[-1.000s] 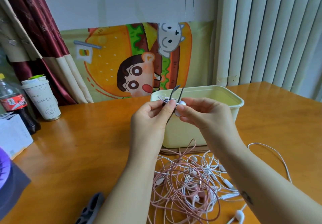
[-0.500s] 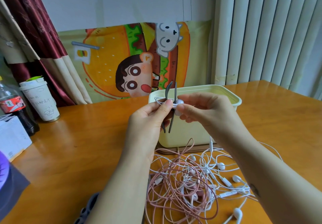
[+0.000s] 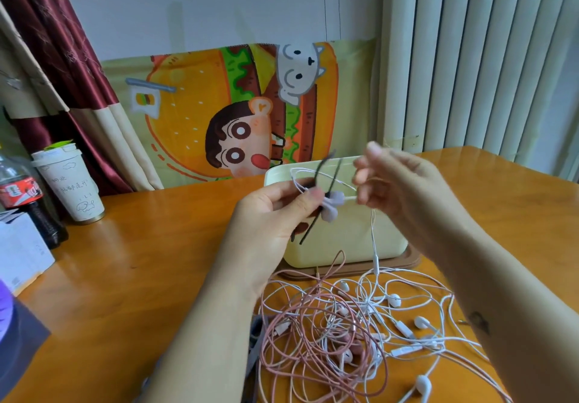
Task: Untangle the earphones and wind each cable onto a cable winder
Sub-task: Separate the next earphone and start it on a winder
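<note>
My left hand (image 3: 275, 214) pinches a dark grey cable winder (image 3: 326, 183) held upright above the table, with two white earbuds (image 3: 333, 203) pressed against it. A white cable (image 3: 372, 236) loops over the winder and hangs down to the table. My right hand (image 3: 394, 183) is beside it, blurred, fingers curled with the white cable running through them. Below lies a tangle of pink earphone cable (image 3: 313, 340) and white earphone cable (image 3: 407, 318) with several earbuds. Part of another grey winder (image 3: 255, 340) shows under my left forearm.
A pale yellow bin (image 3: 351, 239) stands on a brown lid right behind my hands. At the far left are a paper cup (image 3: 70, 183), a cola bottle (image 3: 28, 199) and a white box (image 3: 22, 252). The wooden table (image 3: 141, 261) ends near the curtain and blinds.
My right hand has lifted away up and to the right, drawing the white cable around the winder. The winder has tilted in my left hand, and the earbuds now show below it.
</note>
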Demonstrator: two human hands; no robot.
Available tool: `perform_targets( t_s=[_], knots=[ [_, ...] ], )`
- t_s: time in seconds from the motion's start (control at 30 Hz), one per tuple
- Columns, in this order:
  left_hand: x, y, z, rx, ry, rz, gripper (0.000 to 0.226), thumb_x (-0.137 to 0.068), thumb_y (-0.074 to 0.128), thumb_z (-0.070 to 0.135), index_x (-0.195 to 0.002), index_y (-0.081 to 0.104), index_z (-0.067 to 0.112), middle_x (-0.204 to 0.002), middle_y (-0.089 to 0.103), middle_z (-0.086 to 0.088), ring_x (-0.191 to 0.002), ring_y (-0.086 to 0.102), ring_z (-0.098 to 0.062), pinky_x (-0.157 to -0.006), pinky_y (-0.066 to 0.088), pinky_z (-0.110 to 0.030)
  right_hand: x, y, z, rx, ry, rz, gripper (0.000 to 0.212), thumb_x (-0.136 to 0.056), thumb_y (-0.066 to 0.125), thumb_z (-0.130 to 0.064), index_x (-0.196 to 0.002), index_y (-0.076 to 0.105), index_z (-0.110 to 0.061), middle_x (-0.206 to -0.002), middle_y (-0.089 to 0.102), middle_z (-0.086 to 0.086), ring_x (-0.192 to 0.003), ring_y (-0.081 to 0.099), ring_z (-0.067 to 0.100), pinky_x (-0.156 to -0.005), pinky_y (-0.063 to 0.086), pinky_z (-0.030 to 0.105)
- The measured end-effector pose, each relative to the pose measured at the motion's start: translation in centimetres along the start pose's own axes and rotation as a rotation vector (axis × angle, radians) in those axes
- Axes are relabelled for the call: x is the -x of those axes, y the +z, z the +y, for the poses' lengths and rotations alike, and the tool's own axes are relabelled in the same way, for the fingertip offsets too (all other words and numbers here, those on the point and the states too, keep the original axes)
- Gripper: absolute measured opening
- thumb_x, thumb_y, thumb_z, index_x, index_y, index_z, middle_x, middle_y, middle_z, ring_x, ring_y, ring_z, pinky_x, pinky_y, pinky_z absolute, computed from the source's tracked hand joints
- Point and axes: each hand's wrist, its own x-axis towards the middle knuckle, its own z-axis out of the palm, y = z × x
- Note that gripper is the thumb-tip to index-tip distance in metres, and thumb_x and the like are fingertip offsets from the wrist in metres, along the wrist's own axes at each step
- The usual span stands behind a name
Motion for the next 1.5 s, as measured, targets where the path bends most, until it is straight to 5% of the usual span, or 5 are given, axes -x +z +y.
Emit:
perform_targets(
  t_s=[0.33,0.63,1.03,1.33,1.5],
  knots=[
    [0.8,-1.4,1.2,-0.351,-0.088,-0.241,0.062,-0.05,0.09,0.044,-0.089,0.047,0.023,-0.082,0.075,0.004,-0.081,0.073,-0.018,-0.088,0.056,-0.044,0.1,-1.6,0.3,0.293,-0.004,-0.4,0.045,-0.079,0.061,-0.012,-0.117,0.061,-0.034,-0.127,0.062,-0.013,-0.124,0.051,0.004,-0.105,0.04,0.029],
    [1.3,-1.2,1.9,-0.358,-0.078,-0.377,0.053,-0.057,0.092,0.031,-0.082,0.045,0.029,-0.084,0.075,0.001,-0.078,0.071,-0.015,-0.083,0.058,-0.04,0.8,-1.4,0.0,-0.105,0.238,-0.426,0.018,-0.06,0.067,-0.018,-0.068,0.069,-0.002,-0.053,0.058,0.0,-0.044,0.052,0.006,-0.043,0.042,0.014],
    [1.2,-1.6,2.5,-0.274,0.029,-0.217,0.052,-0.052,0.075,0.032,-0.1,0.056,0.029,-0.082,0.075,0.007,-0.08,0.071,-0.006,-0.073,0.053,-0.016,0.3,-1.3,3.1,-0.061,0.35,-0.548,0.045,-0.052,0.09,-0.042,-0.079,0.073,-0.01,-0.079,0.049,0.019,-0.071,0.045,0.024,-0.063,0.045,0.022],
    [-0.3,-1.6,0.1,0.085,0.016,0.019,0.033,-0.071,0.064,0.029,-0.1,0.072,0.017,-0.096,0.076,0.0,-0.093,0.07,-0.009,-0.083,0.054,-0.02,0.6,0.5,0.8,0.417,0.099,-0.306,0.024,-0.085,0.057,-0.042,-0.078,0.076,-0.03,-0.057,0.038,-0.001,-0.058,0.033,0.014,-0.057,0.031,0.028],
    [-0.4,-0.1,-0.3,0.404,-0.084,0.056,0.025,-0.075,0.057,0.027,-0.07,0.08,0.022,-0.085,0.076,0.003,-0.082,0.07,-0.005,-0.083,0.051,-0.021,1.1,1.3,0.5,0.595,0.022,-0.228,0.022,-0.089,0.054,-0.036,-0.093,0.073,-0.026,-0.053,0.057,-0.023,-0.056,0.052,-0.008,-0.054,0.037,0.006]
  ],
)
